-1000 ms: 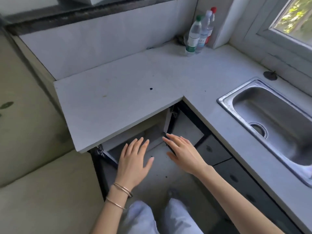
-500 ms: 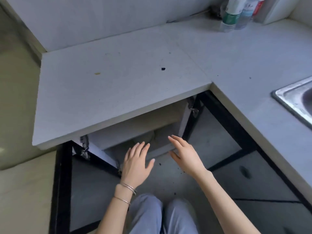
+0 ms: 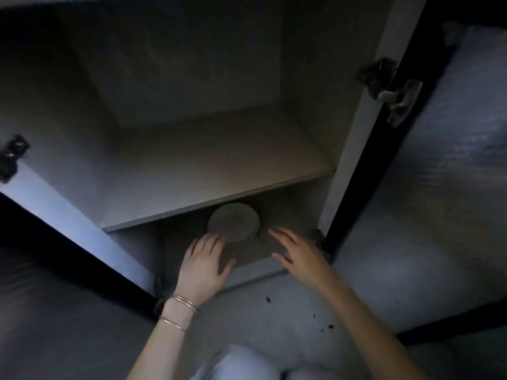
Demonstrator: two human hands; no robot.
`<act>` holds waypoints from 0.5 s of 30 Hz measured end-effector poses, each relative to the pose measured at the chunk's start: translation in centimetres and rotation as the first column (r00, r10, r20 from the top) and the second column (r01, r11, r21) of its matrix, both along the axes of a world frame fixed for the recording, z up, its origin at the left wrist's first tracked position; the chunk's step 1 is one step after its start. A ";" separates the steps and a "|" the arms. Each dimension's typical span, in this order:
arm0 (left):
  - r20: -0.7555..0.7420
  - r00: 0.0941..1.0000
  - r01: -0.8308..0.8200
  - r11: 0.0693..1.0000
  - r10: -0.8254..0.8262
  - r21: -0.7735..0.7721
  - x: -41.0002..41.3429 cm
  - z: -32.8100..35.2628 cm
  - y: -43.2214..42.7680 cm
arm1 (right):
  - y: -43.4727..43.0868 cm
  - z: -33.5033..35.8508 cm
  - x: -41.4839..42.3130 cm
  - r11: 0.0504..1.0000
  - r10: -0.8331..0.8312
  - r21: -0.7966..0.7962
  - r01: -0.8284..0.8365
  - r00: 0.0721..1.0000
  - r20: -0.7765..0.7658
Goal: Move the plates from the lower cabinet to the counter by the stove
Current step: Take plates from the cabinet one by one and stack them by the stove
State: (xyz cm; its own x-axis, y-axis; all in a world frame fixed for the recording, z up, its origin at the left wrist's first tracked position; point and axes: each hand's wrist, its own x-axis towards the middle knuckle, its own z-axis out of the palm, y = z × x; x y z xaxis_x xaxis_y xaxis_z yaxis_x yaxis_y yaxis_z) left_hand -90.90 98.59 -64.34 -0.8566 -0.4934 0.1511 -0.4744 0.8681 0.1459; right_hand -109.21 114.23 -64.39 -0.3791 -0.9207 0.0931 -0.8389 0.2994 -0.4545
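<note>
— So, starting at the left: what did your view take in there?

— You had the dark inside of the lower cabinet (image 3: 192,78) in front of you. At the far left a hinge (image 3: 12,156) sat on the pale edge of the cabinet's side panel. A shelf (image 3: 208,171) ran across the middle.

— And your left hand?

— Your left hand (image 3: 204,263) was flat and spread, fingers apart, palm down on the cabinet floor (image 3: 277,215) under the shelf. Thin bracelets (image 3: 179,308) circled that wrist. The fingertips (image 3: 216,237) reached the near left edge of the plates; whether they actually touched the rim you could not tell in that dim light.

— Where were the plates themselves?

— The plates (image 3: 233,223) lay as a short stack of round grey discs on the cabinet floor, just below the front edge of the shelf and between your two hands. How many were stacked was too dark to count.

— And the right side?

— Your right hand (image 3: 299,253) was open too, fingers loosely apart, blurred, just right of the stack and holding nothing. Past it stood the cabinet's pale right frame with a metal hinge (image 3: 389,86) high up. Dark specks (image 3: 322,323) dotted the floor below your right forearm.
</note>
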 end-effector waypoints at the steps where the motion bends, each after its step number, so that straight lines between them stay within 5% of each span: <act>1: 0.003 1.000 0.002 1.000 -0.002 -0.003 0.2 -1.8 -0.3 | -0.2 -1.8 0.0 1.000 0.008 -0.008 -0.008 1.000 0.001; 15: -0.030 0.999 0.022 0.998 -0.021 0.052 1.0 -11.7 -2.4 | -6.8 -14.6 -0.9 0.993 -0.015 -0.113 0.024 0.997 0.078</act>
